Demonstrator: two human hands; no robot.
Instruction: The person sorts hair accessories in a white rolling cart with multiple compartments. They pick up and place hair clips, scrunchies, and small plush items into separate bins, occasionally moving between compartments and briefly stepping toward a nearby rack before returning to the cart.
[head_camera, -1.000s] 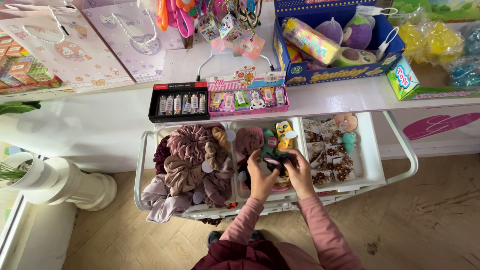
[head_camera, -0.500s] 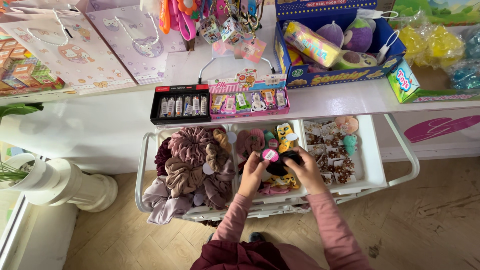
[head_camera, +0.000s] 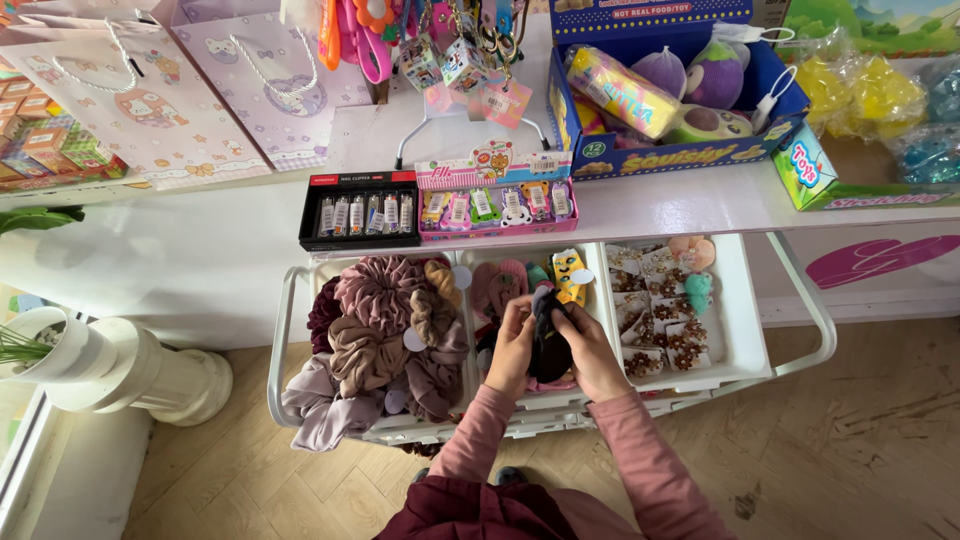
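Both my hands meet over the middle bin (head_camera: 592, 300) of a white cart. My left hand (head_camera: 512, 348) and my right hand (head_camera: 590, 352) together grip a dark fabric hair accessory (head_camera: 548, 338), held upright between them. Beneath them lie more hair pieces, a pink one (head_camera: 497, 283) and a yellow one (head_camera: 568, 274) at the bin's far end. The left bin holds a heap of mauve and brown scrunchies (head_camera: 380, 330). The right bin holds carded brown flower hair clips (head_camera: 672, 330).
The cart has white tube handles (head_camera: 276, 340) on both sides. Behind it a white shelf (head_camera: 180, 250) carries a black box of nail clippers (head_camera: 360, 210), a pink box of small items (head_camera: 495, 200), a blue toy box (head_camera: 670, 90), gift bags (head_camera: 150, 90). A white plant pot (head_camera: 60, 350) stands left.
The pink round tag seen in my left hand half a second ago is out of sight. Both hands have closed around the dark accessory and turned it upright.
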